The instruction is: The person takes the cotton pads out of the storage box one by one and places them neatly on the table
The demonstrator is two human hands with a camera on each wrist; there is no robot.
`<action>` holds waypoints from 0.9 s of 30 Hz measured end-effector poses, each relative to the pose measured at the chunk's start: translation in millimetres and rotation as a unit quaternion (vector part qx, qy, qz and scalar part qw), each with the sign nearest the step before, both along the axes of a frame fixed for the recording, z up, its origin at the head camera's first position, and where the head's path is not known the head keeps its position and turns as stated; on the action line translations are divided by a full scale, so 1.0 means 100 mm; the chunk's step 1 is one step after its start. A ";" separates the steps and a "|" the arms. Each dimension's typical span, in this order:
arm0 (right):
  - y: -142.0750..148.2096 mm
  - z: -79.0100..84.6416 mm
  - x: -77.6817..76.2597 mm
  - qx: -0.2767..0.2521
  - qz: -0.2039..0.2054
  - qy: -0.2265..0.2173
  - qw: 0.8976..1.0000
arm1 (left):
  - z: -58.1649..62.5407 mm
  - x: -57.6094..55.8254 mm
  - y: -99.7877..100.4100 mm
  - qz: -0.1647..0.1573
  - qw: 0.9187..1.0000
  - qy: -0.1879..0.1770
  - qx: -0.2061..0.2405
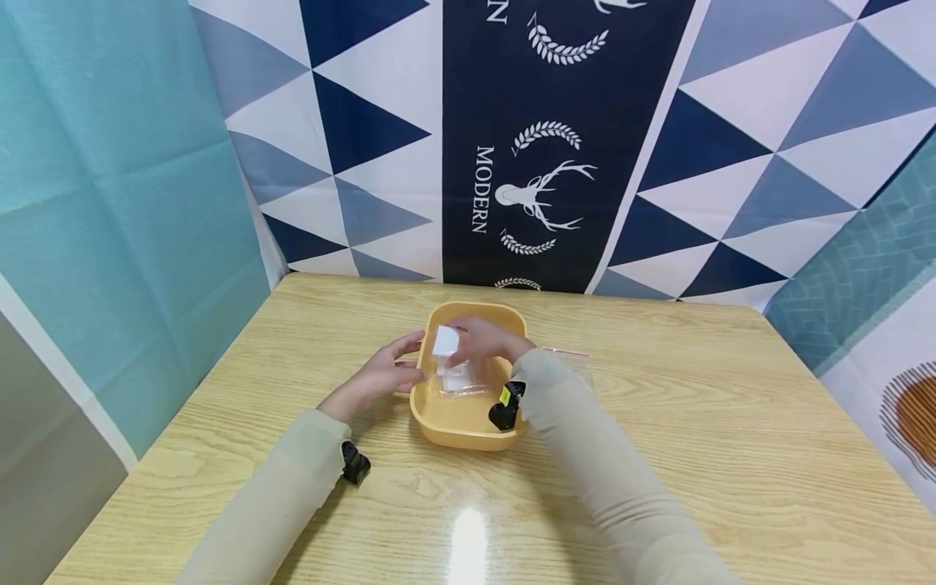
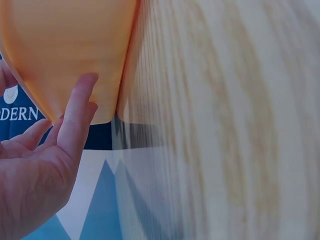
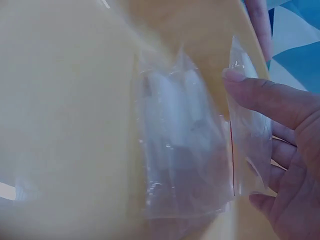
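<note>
A yellow-orange plastic bin [image 1: 468,439] stands on the wooden table. My left hand [image 1: 379,379] is at its left side, with extended fingers [image 2: 75,107] against the outer wall in the left wrist view. Inside the bin, my right hand [image 1: 484,340] pinches a small clear zip bag [image 3: 247,140] with something white in it, thumb on one face and fingers behind. More clear bags [image 3: 175,130] with white contents lie in the bin beside the held one; the right hand partly covers them in the head view.
Another clear zip bag [image 1: 578,364] lies on the table right of the bin, partly behind the right sleeve [image 1: 585,439]. A patterned cloth [image 1: 380,146] hangs along the table's back edge, and a teal cloth [image 1: 124,179] hangs at the left.
</note>
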State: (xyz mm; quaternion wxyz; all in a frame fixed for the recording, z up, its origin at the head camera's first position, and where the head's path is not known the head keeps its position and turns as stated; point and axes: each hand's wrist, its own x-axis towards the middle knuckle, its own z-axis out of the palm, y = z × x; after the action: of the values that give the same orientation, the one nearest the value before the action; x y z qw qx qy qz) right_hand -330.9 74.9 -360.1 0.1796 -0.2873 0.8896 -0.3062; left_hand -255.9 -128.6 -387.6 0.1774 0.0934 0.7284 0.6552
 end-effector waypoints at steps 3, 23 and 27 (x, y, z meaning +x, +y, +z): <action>0.03 0.05 0.00 -0.003 -0.004 0.003 1.000 | 0.00 0.00 0.00 0.001 1.000 0.000 0.001; 0.15 0.26 0.06 -0.001 -0.047 0.061 0.997 | -0.05 -0.01 -0.01 0.006 1.000 0.005 -0.001; 0.19 0.30 0.09 -0.011 -0.053 0.072 0.996 | -0.04 -0.01 0.00 0.011 1.000 0.004 -0.007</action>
State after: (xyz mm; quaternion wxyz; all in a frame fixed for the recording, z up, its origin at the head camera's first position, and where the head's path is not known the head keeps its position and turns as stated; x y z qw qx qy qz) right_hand -321.5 93.9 -330.1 0.0951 -0.2627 0.9108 -0.3041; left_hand -256.9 -128.4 -391.9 0.1680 0.0870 0.7346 0.6516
